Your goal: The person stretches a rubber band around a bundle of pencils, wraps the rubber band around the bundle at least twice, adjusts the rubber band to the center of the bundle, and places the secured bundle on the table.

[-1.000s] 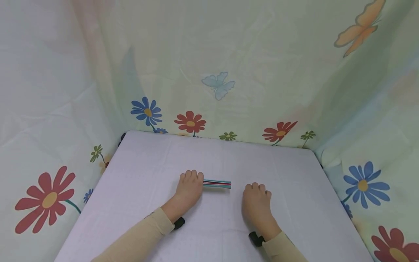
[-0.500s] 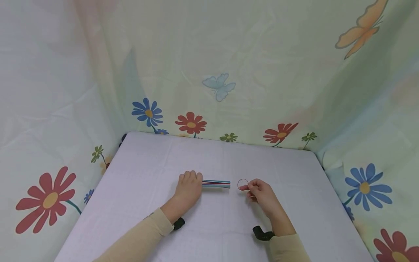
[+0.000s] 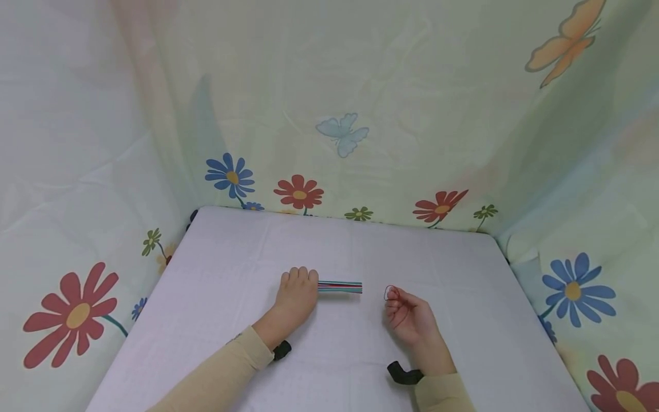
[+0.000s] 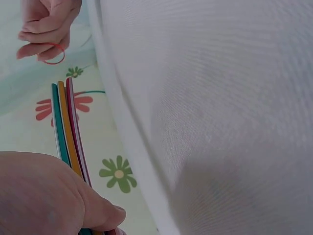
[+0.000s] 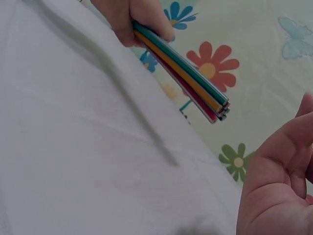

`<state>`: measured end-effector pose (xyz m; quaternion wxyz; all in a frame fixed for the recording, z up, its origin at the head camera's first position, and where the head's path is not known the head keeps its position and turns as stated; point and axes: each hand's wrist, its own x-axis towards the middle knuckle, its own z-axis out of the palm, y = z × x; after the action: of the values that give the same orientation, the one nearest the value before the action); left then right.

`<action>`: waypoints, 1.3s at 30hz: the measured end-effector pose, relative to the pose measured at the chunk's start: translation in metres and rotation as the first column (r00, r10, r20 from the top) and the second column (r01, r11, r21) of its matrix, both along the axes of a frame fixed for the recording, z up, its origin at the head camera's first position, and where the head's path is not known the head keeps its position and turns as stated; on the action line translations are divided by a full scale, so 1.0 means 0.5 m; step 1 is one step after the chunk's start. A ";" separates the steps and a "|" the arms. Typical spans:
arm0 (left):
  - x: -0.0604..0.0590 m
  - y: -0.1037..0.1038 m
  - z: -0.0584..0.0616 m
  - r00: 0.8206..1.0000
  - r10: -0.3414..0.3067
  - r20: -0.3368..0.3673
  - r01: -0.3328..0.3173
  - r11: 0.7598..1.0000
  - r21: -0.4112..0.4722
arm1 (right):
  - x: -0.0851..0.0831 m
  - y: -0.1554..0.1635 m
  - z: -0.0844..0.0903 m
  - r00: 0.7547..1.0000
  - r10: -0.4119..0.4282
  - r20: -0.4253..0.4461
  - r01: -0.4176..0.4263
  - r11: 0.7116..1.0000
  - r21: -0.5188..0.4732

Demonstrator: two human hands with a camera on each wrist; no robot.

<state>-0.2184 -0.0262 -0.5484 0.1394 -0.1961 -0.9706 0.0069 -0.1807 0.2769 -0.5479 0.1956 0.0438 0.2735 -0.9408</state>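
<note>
My left hand [image 3: 296,290] lies on the white table [image 3: 231,257] and grips one end of a bundle of coloured sticks [image 3: 340,286]. The bundle points right, its free end clear of the cloth. In the left wrist view the left hand [image 4: 44,196] holds the sticks [image 4: 68,127] from below. My right hand [image 3: 410,316] rests palm up, a short way right of the bundle's tip. Its curled fingers pinch a thin red rubber band [image 3: 389,293], which the left wrist view shows as a red rubber band [image 4: 53,54] looped at the fingertips. The right wrist view shows the sticks [image 5: 183,73] and the right hand's palm [image 5: 279,186].
Pale green cloth walls printed with flowers and butterflies [image 3: 344,133] close in the table at the back and on both sides. A black strap [image 3: 404,373] sits on the right wrist and another black strap [image 3: 281,349] on the left.
My right hand lay flat, palm down, a second ago; it then lifted with the red band pinched, and has now rolled palm up. The left hand and the sticks have stayed put.
</note>
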 end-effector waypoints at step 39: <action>0.030 0.016 0.066 0.996 -0.043 -0.078 0.036 0.996 -0.085 | -0.028 -0.098 0.006 0.978 0.147 -0.150 0.002 0.707 0.707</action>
<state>-0.2032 -0.0183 -0.5155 0.1699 -0.2204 -0.9591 0.0525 -0.1948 0.2278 -0.5449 0.1736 0.0118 0.6303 -0.7566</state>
